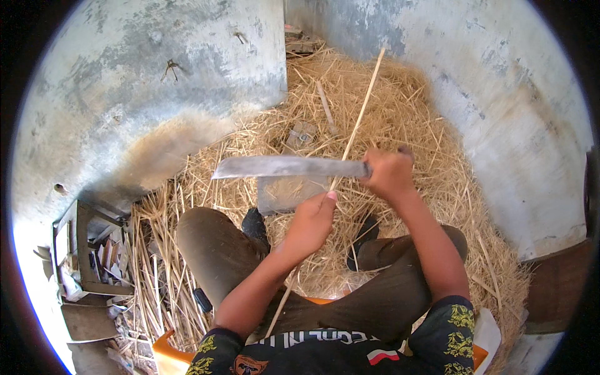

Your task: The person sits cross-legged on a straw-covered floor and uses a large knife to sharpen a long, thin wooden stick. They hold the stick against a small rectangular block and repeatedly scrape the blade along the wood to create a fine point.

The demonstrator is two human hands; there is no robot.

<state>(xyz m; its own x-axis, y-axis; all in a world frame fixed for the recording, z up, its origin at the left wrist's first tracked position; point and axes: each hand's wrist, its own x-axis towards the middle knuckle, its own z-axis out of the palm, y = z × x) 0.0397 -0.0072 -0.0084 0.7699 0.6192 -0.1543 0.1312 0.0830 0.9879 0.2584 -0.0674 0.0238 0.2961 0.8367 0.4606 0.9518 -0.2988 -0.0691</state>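
Person seated on a chair (167,357) at the lower edge of the straw bed (400,119); knees spread left and right, feet set on the straw ahead. Straw bed fills the corner between two walls: left wall (156,81) and right wall (512,125) meet at the far edge. Flat slab (281,192) lies on the straw between the feet, toward the far side. Long stick (359,119) runs from the lap outward over the slab to the far corner. Left hand (310,224) on the stick, near side; right hand (389,174) just right of it, holding a blade (284,166) that extends left, across the stick, above the slab. Crate of scraps (87,250) at the left edge of the straw, against the left wall
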